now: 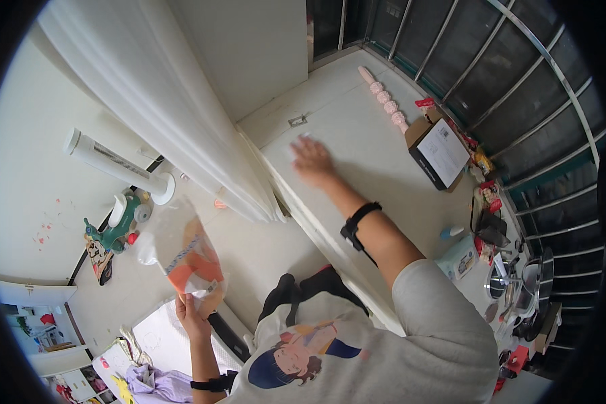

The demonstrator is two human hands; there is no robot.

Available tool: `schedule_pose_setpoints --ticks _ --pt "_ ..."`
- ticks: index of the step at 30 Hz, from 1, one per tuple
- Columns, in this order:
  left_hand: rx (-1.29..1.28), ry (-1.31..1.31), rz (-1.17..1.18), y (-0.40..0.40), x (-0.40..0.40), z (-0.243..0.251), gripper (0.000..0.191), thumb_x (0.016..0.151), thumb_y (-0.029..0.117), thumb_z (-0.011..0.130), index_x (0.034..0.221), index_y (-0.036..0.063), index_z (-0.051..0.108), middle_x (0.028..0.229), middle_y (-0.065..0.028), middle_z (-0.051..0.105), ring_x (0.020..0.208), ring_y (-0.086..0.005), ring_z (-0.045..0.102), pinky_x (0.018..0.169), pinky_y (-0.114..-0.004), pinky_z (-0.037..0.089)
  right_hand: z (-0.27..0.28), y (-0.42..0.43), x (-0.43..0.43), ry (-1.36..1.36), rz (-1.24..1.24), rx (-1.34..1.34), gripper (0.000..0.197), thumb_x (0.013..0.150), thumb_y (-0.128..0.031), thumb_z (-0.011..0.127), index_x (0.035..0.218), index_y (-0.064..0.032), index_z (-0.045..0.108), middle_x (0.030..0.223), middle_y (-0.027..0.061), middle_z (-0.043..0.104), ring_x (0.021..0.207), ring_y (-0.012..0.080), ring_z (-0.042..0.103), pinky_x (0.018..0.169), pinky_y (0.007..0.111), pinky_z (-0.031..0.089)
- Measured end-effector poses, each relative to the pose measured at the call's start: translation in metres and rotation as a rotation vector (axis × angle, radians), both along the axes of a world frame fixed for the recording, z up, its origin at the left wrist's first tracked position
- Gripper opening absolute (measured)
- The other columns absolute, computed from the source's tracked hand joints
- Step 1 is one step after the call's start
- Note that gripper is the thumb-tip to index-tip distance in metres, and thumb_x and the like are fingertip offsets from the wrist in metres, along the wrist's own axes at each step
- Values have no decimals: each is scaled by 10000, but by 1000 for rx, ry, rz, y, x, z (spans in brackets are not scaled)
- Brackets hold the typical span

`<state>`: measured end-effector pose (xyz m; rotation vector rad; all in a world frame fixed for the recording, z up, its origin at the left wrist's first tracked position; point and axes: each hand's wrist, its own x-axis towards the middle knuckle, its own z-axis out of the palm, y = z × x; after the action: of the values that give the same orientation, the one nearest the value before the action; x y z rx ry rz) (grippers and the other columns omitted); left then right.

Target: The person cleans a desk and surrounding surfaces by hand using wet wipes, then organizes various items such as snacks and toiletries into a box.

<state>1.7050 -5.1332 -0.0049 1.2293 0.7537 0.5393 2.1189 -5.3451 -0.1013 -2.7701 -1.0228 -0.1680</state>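
Note:
My left hand (194,318) grips the lower end of a clear plastic bag (194,262). Orange and tan contents show through the film, along with a white label; what they are I cannot tell. Stretched out over the pale window ledge (363,146), my right hand (313,161) is palm down and blurred. A whitish patch shows at its fingertips, and whether something thin lies under them is hidden. Just beyond those fingers, a small metal fitting (298,120) is set in the ledge. Black straps circle both of my forearms.
On the ledge are a pink knobbed stick (384,98), an open cardboard box (437,154), a tissue pack (458,258) and clutter along the barred window. A white curtain (146,91) hangs left of the ledge. Beyond stand a tower fan (121,164), a green ride-on toy (118,222) and a bed (161,333).

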Motion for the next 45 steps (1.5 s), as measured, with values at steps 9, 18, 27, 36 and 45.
schedule_pose_setpoints --ticks 9,18,27,36,45 --pt "33 -142 168 20 -42 -8 300 883 82 453 1165 -20 465 1083 -89 548 970 -172 540 844 -303 436 16 -132 -77 105 -75 -152 546 895 -305 383 1378 -88 247 1450 116 186 1338 273 166 1081 404 137" --pt "32 48 208 5 -89 -12 304 880 84 455 1162 -28 472 1076 -91 552 961 -170 538 847 -293 418 10 -31 102 217 -419 -124 538 920 -349 246 1405 -126 175 1480 82 86 1361 267 66 1094 406 56" --pt "-46 -3 315 -6 -33 18 287 881 104 480 1146 -5 474 1060 -89 562 956 -170 548 832 -300 437 19 -7 150 266 -141 344 518 868 -255 457 1354 -148 311 1397 122 317 1326 253 219 1066 476 90" --pt "-45 -14 344 -20 -2 17 295 884 130 494 1149 1 475 1057 -85 567 955 -167 557 831 -296 445 22 -4 131 442 1 747 140 732 -87 669 850 -18 639 724 52 621 661 104 562 615 242 449" --pt "-61 -17 336 -26 15 18 295 887 130 493 1155 8 476 1053 -81 571 952 -160 559 822 -291 454 33 -75 140 -269 -422 246 295 738 -170 644 1009 -57 611 1045 175 581 978 319 539 842 389 415"
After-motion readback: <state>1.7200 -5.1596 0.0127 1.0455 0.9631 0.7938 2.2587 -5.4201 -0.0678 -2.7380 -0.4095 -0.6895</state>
